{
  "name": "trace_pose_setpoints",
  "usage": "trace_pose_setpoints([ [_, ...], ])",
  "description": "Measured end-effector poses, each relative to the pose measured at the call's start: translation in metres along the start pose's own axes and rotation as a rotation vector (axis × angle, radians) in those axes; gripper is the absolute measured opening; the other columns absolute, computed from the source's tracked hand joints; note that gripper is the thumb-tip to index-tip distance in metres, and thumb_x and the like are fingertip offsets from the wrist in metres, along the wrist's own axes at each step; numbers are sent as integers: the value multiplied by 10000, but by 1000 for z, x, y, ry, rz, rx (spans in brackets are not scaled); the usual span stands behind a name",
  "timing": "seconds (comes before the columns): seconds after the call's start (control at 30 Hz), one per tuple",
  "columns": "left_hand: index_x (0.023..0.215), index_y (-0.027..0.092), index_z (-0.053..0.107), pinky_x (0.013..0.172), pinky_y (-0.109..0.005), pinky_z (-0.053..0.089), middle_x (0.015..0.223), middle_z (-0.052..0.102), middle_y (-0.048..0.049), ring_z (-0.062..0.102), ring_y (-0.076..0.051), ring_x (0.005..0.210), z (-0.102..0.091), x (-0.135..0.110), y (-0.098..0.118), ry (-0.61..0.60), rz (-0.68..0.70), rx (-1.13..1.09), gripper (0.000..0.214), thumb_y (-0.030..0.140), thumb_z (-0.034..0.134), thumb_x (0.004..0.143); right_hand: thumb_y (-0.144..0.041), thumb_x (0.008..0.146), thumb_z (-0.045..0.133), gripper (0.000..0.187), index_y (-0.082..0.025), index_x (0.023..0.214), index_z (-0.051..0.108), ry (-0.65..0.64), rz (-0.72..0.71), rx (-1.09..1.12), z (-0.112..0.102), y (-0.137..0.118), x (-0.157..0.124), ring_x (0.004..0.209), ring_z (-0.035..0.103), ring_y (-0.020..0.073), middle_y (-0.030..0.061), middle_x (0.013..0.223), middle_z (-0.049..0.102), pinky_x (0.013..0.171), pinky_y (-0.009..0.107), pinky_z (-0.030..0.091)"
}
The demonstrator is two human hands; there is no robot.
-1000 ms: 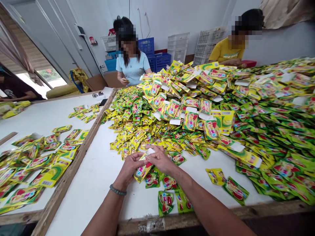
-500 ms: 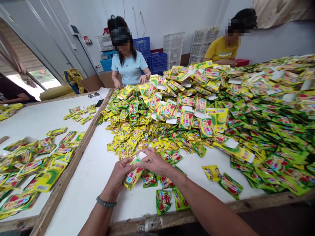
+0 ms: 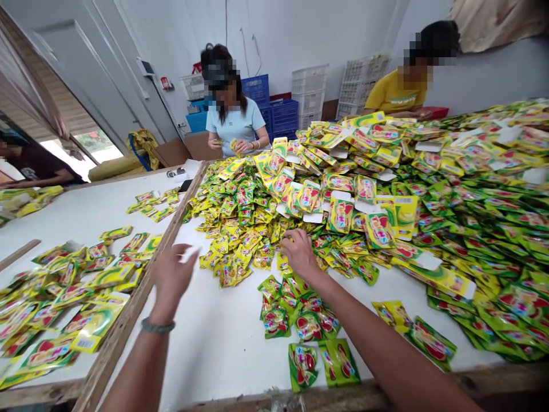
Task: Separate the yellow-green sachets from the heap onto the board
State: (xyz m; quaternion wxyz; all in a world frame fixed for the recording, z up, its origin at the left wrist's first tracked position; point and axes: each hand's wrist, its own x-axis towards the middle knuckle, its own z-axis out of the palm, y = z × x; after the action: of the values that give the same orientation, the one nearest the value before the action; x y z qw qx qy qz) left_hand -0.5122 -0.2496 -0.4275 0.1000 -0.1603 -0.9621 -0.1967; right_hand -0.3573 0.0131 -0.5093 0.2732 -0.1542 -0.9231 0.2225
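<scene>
My left hand (image 3: 174, 280), with a green bracelet at the wrist, is raised near the wooden divider (image 3: 143, 266), smeared a little by motion. Its thumb and fingers are apart, and I see nothing between them. Over the near edge of the pile of yellow sachets (image 3: 234, 252), my right hand (image 3: 300, 252) reaches with bent fingers, the tips apart. Whether those tips touch a sachet I cannot tell. Below it lies a loose group of green sachets (image 3: 274, 321) with red fruit printed on them.
Yellow printed boxes (image 3: 341, 213) lie on the large sachet heap. Left of the divider are more filled-looking boxes (image 3: 92, 329). A person in light blue (image 3: 235, 126) handles small yellow things across the table; a person in yellow (image 3: 397, 94) sits right, another in dark clothes (image 3: 40, 163) left.
The yellow box that both hands held has left them. My left hand has moved left toward the divider, and my right hand has gone forward to the sachets. The view has shifted slightly.
</scene>
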Motion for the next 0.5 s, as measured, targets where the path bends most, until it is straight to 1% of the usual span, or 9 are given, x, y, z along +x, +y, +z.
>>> trace_pose_setpoints([
  [0.03,940,174,647,697,-329,461,954,663,-101,614,-247,841,16,-1,17,-94,37,9,428,528,460,788,-237,841,494,127,-200,793,606,1,49,102,-2,-3,-2,1001,475,244,86,979,587,815,385,377],
  [0.07,908,166,653,701,-338,448,937,656,-123,604,-267,858,33,-3,32,-154,64,51,435,534,461,781,-276,849,476,129,-205,808,576,-13,120,229,-6,-7,-4,920,521,220,62,893,590,775,361,405],
  [0.13,874,143,648,725,-354,424,941,634,-167,577,-308,915,62,-6,58,-240,126,138,453,550,497,746,-349,845,455,139,-221,858,507,-81,311,550,-13,-14,-12,729,573,173,5,766,556,658,311,446],
  [0.17,870,134,637,731,-355,414,949,625,-180,564,-322,937,74,-8,68,-268,147,169,454,550,531,721,-385,831,461,164,-230,883,473,-119,411,730,-16,-17,-17,655,582,155,-18,744,537,605,290,452],
  [0.23,870,133,604,725,-344,400,955,615,-180,553,-325,951,91,-14,78,-295,171,173,432,521,597,679,-433,793,497,239,-247,924,422,-155,566,1066,-20,-18,-25,587,598,131,-39,768,523,550,262,454],
  [0.3,893,147,559,696,-327,389,917,623,-153,566,-305,908,100,-20,81,-291,172,112,401,473,629,671,-444,762,539,295,-252,940,403,-139,634,1267,-21,-15,-31,579,612,120,-39,809,532,550,250,453],
  [0.33,909,157,537,677,-320,385,879,629,-132,576,-289,863,101,-24,82,-289,162,64,385,451,630,678,-442,749,560,312,-248,940,407,-118,633,1292,-21,-12,-32,578,612,118,-36,815,540,549,244,447],
  [0.4,925,179,504,639,-305,376,808,630,-86,587,-256,775,100,-30,82,-284,117,-57,355,425,621,697,-431,731,588,320,-232,928,433,-68,592,1189,-21,-4,-30,553,590,117,-31,789,555,523,236,424],
  [0.5,913,197,495,611,-279,379,786,621,-43,587,-221,745,97,-40,86,-277,49,-318,391,447,658,660,-398,721,601,249,-198,836,508,47,513,781,-25,9,-25,592,559,131,-17,740,574,555,246,414],
])
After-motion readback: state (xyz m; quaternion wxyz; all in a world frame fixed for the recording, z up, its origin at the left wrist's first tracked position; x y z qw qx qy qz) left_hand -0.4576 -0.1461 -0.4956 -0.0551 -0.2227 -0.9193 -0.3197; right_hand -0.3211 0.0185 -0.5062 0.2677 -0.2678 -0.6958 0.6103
